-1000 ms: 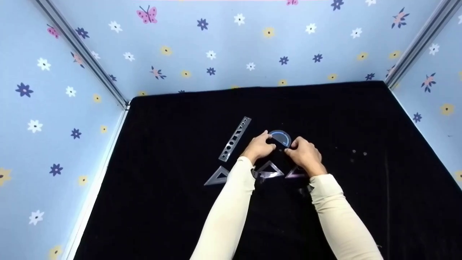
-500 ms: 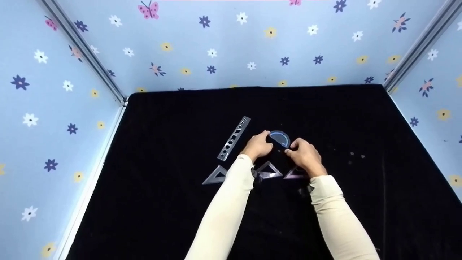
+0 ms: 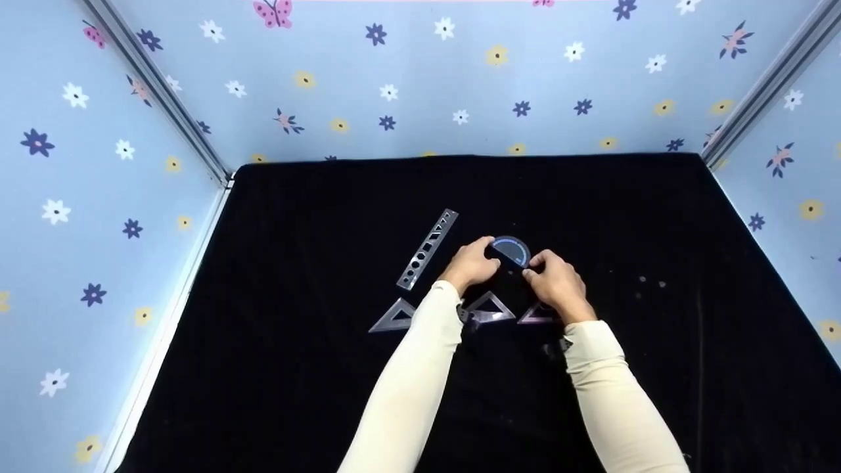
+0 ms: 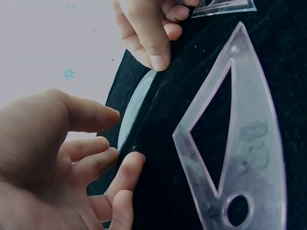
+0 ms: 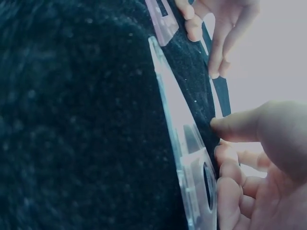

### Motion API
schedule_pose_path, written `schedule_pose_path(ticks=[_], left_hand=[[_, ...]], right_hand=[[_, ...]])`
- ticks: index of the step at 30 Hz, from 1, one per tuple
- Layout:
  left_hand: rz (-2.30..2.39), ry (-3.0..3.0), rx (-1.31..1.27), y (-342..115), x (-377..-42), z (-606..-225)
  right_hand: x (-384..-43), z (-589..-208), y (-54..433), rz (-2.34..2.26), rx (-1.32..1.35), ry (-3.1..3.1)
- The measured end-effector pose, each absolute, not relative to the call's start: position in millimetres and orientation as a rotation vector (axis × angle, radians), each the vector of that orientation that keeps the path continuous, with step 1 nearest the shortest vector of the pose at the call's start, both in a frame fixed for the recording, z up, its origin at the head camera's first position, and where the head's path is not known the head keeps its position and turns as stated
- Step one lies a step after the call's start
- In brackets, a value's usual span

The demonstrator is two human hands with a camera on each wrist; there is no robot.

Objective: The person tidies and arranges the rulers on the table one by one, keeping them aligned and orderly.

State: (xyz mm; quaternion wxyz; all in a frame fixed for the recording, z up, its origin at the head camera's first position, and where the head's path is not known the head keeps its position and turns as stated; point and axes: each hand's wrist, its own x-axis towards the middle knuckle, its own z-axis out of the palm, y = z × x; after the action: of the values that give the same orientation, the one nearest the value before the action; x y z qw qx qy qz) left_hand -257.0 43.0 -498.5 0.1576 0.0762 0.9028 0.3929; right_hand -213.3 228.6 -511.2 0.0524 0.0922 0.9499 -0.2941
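Observation:
A clear protractor with a blue arc lies between the two hands, flat edge towards me. At its left end, the left hand holds it by the corner with thumb and fingertips. My right hand pinches the opposite end between thumb and curled fingers, as the left wrist view also shows. Closer to me lie clear set squares: one partly under the left sleeve, one between the wrists, and a pinkish one partly hidden by the right wrist. A ruler with shape cut-outs lies left of the left hand.
Black cloth covers the tabletop. Blue flowered panels stand at the back and both sides. A few small pale specks lie on the cloth to the right.
Both hands stay at the protractor's two ends, with only slight finger shifts. The head view has tilted a little; the ruler and set squares lie as before.

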Motion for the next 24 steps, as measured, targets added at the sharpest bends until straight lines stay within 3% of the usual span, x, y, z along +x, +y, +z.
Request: schedule_pose_path(ticks=[24], left_hand=[[1.731,2.201,0.018,43.2,-255.9,-503.8]], right_hand=[[-213.7,-513.3,227.0,-0.872,0.305,2.917]])
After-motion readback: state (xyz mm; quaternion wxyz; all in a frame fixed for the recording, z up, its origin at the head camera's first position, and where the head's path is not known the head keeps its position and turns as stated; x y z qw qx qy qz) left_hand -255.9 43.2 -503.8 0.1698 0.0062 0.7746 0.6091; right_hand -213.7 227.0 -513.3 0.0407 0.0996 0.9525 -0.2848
